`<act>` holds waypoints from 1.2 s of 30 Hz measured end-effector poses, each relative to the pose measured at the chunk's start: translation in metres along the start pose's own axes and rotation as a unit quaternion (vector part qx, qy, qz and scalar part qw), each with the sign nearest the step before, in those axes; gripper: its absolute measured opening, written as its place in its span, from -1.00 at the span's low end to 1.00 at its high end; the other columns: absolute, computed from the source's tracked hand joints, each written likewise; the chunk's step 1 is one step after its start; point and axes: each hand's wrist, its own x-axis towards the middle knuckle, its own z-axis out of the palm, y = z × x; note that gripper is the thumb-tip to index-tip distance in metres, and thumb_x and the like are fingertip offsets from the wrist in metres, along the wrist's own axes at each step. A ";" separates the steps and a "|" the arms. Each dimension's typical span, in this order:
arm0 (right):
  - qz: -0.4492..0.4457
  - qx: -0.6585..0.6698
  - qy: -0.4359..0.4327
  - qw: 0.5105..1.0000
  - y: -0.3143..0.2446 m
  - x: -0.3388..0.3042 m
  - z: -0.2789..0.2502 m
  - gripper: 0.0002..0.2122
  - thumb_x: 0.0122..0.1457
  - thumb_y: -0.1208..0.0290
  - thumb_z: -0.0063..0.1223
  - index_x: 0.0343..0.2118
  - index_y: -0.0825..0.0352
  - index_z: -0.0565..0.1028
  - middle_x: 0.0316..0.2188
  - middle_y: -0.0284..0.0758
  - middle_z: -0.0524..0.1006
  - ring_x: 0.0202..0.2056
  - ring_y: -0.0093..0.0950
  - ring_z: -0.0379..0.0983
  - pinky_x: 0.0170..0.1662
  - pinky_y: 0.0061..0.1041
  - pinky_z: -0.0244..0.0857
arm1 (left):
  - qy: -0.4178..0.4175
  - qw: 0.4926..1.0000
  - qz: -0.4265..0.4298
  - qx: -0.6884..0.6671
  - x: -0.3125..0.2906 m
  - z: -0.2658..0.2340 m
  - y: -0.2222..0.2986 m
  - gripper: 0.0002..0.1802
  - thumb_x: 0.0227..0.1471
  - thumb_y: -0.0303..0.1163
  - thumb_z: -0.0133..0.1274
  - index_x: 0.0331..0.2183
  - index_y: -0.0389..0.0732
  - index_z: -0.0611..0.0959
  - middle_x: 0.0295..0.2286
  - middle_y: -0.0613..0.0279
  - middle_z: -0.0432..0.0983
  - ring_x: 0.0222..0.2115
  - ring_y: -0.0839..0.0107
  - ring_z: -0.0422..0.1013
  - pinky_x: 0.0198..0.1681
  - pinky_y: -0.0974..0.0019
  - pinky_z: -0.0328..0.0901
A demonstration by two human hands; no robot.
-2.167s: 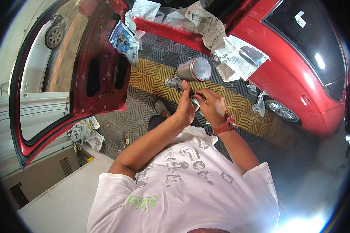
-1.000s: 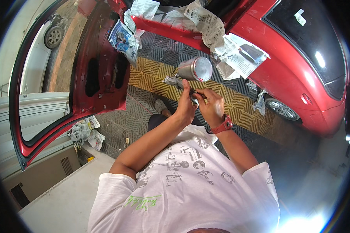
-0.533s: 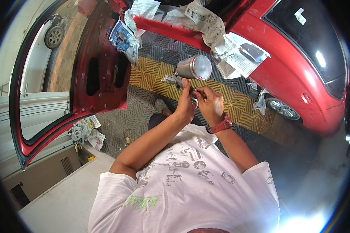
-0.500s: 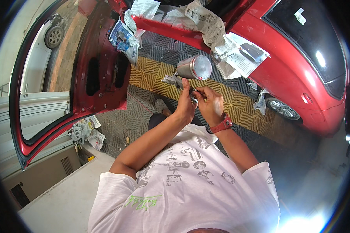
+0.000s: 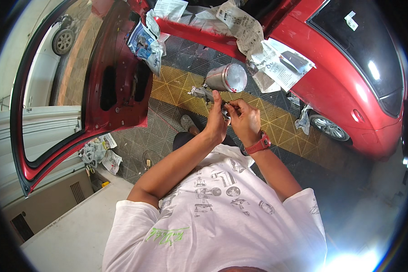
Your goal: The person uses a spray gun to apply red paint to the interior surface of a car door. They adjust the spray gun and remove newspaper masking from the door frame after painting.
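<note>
A paint spray gun (image 5: 203,93) with a silver metal cup (image 5: 217,79) is held out in front of my chest, over the floor. The cup's round lid faces up and to the right, with reddish marks near its rim. My left hand (image 5: 216,121) is closed around the gun's handle, its thumb lying up along the body. Close beside it, my right hand (image 5: 246,121) pinches a small part at the gun's rear. My fingers mostly hide that part, so its kind cannot be made out. A red watch (image 5: 260,144) is on my right wrist.
An open red car door (image 5: 133,102) stands at the left. The red car body (image 5: 349,86) spans the far and right side, with newspaper (image 5: 283,64) over its sill. Patterned floor tiles (image 5: 177,86) lie below. A pale flat surface (image 5: 77,226) is at the lower left.
My right hand turns slightly, its fingers still at the gun's rear. The left hand and the spray gun stay nearly where they were.
</note>
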 end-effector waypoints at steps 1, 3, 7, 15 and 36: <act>-0.001 0.002 0.002 1.000 0.001 0.000 0.001 -0.85 0.23 0.43 0.36 -0.34 0.42 0.65 -0.48 -0.13 0.69 -0.50 -0.21 0.66 -0.42 -0.30 0.48 | -0.004 1.000 -0.002 0.002 0.000 0.000 0.000 0.14 0.19 0.60 -0.14 0.37 -0.18 0.18 0.19 0.23 0.31 0.24 0.33 0.27 0.43 -0.11 0.05; -0.004 -0.007 -0.001 1.000 0.003 0.000 0.001 -0.85 0.23 0.41 0.35 -0.34 0.41 0.65 -0.49 -0.14 0.68 -0.51 -0.20 0.66 -0.43 -0.29 0.48 | -0.018 1.000 -0.005 0.007 0.002 -0.004 0.000 0.16 0.18 0.61 -0.15 0.38 -0.18 0.18 0.22 0.21 0.30 0.26 0.31 0.26 0.43 -0.12 0.04; 0.000 -0.028 -0.005 1.000 0.001 0.001 0.001 -0.83 0.24 0.38 0.35 -0.36 0.40 0.66 -0.52 -0.15 0.68 -0.51 -0.18 0.65 -0.43 -0.27 0.48 | -0.029 0.999 0.000 0.015 0.001 -0.002 0.001 0.19 0.17 0.63 -0.18 0.37 -0.21 0.20 0.28 0.16 0.26 0.32 0.27 0.19 0.45 -0.17 -0.03; 0.004 -0.028 -0.004 1.000 0.004 0.003 0.004 -0.81 0.26 0.36 0.33 -0.38 0.39 0.66 -0.52 -0.13 0.67 -0.50 -0.15 0.65 -0.41 -0.22 0.48 | -0.007 1.000 -0.006 0.016 0.009 -0.005 -0.006 0.18 0.15 0.66 -0.19 0.33 -0.23 0.29 0.32 0.14 0.24 0.38 0.26 0.10 0.47 -0.17 -0.13; 0.082 -0.153 -0.051 0.983 0.014 0.001 0.006 -0.63 0.47 0.20 0.04 -0.43 0.37 0.59 -0.55 -0.08 0.62 -0.48 -0.02 0.60 -0.37 -0.08 0.44 | 0.100 0.991 0.086 0.037 0.032 -0.006 -0.038 -0.12 0.17 0.59 -0.03 0.08 -0.03 0.45 -0.18 0.41 0.46 -0.08 0.47 0.39 0.01 0.10 0.25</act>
